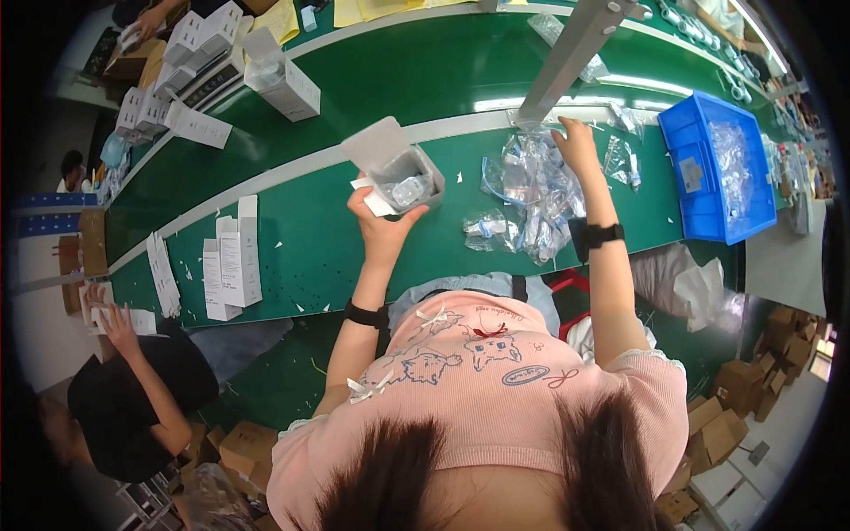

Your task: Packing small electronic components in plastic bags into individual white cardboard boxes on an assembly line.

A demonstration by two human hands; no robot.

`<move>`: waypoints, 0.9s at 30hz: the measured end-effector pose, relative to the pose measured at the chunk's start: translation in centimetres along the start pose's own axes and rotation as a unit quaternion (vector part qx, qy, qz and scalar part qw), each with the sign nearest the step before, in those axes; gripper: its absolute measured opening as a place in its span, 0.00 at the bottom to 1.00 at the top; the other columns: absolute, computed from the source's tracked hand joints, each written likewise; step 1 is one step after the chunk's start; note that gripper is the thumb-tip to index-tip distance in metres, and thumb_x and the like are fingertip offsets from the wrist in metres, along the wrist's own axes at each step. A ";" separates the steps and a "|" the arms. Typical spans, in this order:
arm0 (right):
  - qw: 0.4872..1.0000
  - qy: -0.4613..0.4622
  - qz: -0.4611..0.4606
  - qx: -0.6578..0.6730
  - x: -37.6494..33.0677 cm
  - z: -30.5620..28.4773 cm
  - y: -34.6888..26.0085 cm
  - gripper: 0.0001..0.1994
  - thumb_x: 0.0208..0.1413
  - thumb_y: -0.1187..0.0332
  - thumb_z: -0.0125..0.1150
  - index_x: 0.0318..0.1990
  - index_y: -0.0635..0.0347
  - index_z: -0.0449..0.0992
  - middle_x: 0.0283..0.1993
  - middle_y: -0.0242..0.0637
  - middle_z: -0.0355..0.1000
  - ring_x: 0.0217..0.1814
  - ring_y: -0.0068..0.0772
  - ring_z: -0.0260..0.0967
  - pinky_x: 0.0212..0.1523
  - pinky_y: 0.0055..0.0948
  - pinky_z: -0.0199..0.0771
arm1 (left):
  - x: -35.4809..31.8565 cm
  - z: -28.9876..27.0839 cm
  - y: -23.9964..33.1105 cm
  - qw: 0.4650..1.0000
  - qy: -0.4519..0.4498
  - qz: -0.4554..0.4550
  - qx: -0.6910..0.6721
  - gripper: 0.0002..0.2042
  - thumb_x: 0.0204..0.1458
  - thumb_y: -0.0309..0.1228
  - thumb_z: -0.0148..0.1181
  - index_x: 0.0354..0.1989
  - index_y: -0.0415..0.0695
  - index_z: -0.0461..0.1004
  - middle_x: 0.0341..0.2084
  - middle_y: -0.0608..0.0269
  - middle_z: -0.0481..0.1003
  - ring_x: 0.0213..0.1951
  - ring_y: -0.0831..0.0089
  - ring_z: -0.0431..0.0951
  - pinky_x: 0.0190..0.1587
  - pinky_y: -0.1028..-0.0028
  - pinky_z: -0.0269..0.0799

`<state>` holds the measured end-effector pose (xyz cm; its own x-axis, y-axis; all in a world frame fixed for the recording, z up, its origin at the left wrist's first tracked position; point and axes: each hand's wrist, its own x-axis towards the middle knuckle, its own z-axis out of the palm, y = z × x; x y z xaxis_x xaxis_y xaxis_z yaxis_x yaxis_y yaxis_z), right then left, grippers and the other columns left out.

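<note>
My left hand [382, 228] is closed around the lower side of a small white carton [431, 174], whose flaps stand open. Inside it lies a clear plastic bag [409, 188] with a part I cannot make out. My right hand [580, 149] reaches over the far edge of a pile of clear bags [544, 190] holding white and bluish parts. Its thumb and forefinger are apart with nothing visible between them. One bagged part [485, 228] lies at the pile's near left, and another [634, 170] lies right of my right forearm.
A blue bin [692, 212] with clear bags stands at the right. Flat white cartons [237, 257] lie at the left; an opened carton [292, 88] stands beyond the rail. A metal post [567, 66] rises behind the pile. At far left, a co-worker's hand [118, 329] handles white cardboard.
</note>
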<state>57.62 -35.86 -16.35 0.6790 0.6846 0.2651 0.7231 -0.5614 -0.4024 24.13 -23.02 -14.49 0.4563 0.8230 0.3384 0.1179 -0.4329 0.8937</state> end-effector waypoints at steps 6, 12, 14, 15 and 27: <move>0.958 -0.261 0.054 -0.108 2.4 1.3 0.4 0.16 0.37 0.66 0.65 0.39 0.53 0.75 0.46 0.42 0.68 0.47 0.47 0.63 0.43 0.40 0.66 | 1.2 -1.3 2.6 0.995 0.004 0.079 0.059 0.37 0.32 0.34 0.71 0.48 0.42 0.52 0.56 0.42 0.51 0.55 0.53 0.58 0.55 0.63 0.56; 0.978 -0.169 -0.076 -0.101 0.3 -0.4 -0.3 0.14 0.34 0.70 0.66 0.34 0.54 0.76 0.41 0.38 0.70 0.40 0.40 0.67 0.39 0.35 0.67 | 1.9 -2.6 4.3 0.992 -0.021 0.016 0.122 0.16 0.34 0.28 0.67 0.30 0.41 0.67 0.51 0.47 0.60 0.49 0.55 0.66 0.48 0.67 0.63; 0.985 -0.105 -0.088 0.105 0.1 -2.5 -1.7 0.11 0.36 0.72 0.65 0.33 0.55 0.76 0.37 0.35 0.70 0.36 0.32 0.67 0.36 0.28 0.66 | 2.1 -3.0 4.6 0.992 -0.018 -0.003 0.128 0.12 0.34 0.27 0.66 0.25 0.40 0.69 0.50 0.47 0.62 0.47 0.56 0.68 0.46 0.67 0.65; 0.972 -0.070 -0.089 0.206 -0.1 -3.5 -2.3 0.10 0.38 0.73 0.65 0.32 0.56 0.76 0.35 0.33 0.71 0.34 0.28 0.67 0.35 0.25 0.65 | 2.5 -3.0 4.6 0.992 -0.018 -0.009 0.127 0.11 0.34 0.26 0.66 0.23 0.40 0.68 0.47 0.48 0.64 0.43 0.58 0.70 0.43 0.68 0.66; 0.801 -0.080 -0.114 0.583 -4.1 -7.1 -17.1 0.17 0.45 0.83 0.56 0.45 0.62 0.68 0.37 0.34 0.70 0.34 0.22 0.67 0.33 0.25 0.68 | 5.2 -3.8 5.2 0.983 0.004 -0.106 0.149 0.09 0.35 0.24 0.64 0.21 0.36 0.69 0.18 0.65 0.71 0.18 0.82 0.65 0.22 0.82 0.61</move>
<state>43.41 -32.39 -4.30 0.4540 0.8101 0.3709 0.1540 0.3387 -0.9282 23.77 -19.61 -6.93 0.3874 0.9085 0.1566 0.4636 -0.3388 0.8187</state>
